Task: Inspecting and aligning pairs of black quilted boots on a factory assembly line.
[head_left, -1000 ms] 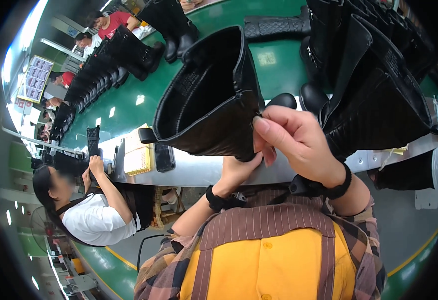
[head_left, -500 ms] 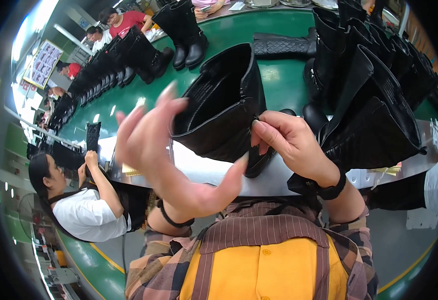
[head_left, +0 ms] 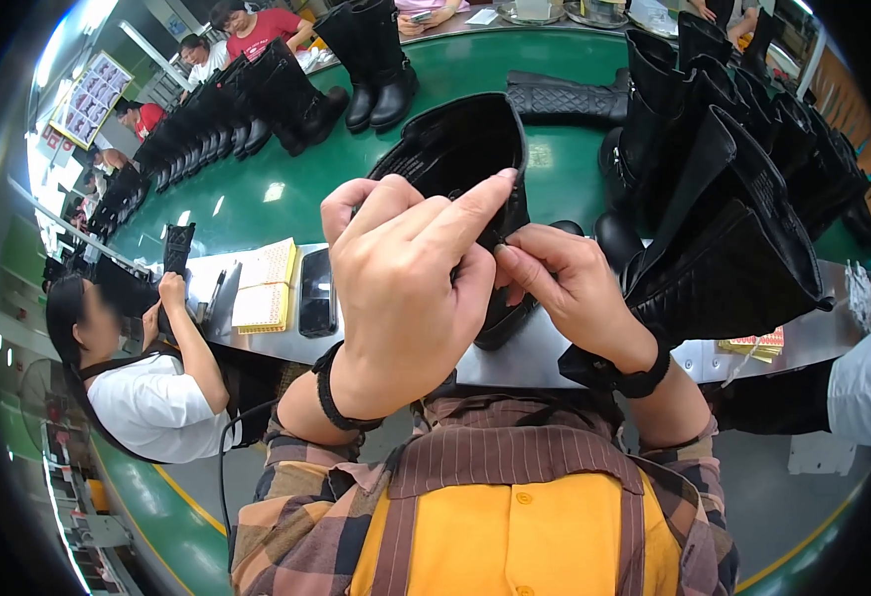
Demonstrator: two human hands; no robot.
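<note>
A black tall boot stands at the edge of the work surface in front of me, its wide top facing me. My left hand is closed at the near side of the shaft, index finger stretched to the rim; its palm side and thumb contact are partly hidden. Beside it, my right hand pinches a tiny dark piece, seemingly a zip pull, at the boot's side seam. Another black boot with a quilted shaft stands close to the right of my right hand.
A stack of yellow-edged label sheets and a black phone-like slab lie to the left on the metal ledge. Several boots line the green belt. At left, a co-worker handles a boot shaft.
My left hand, spread and blurred before, has moved right and closed at the boot's top. The label sheets and phone-like slab now show. My right hand keeps its pinch.
</note>
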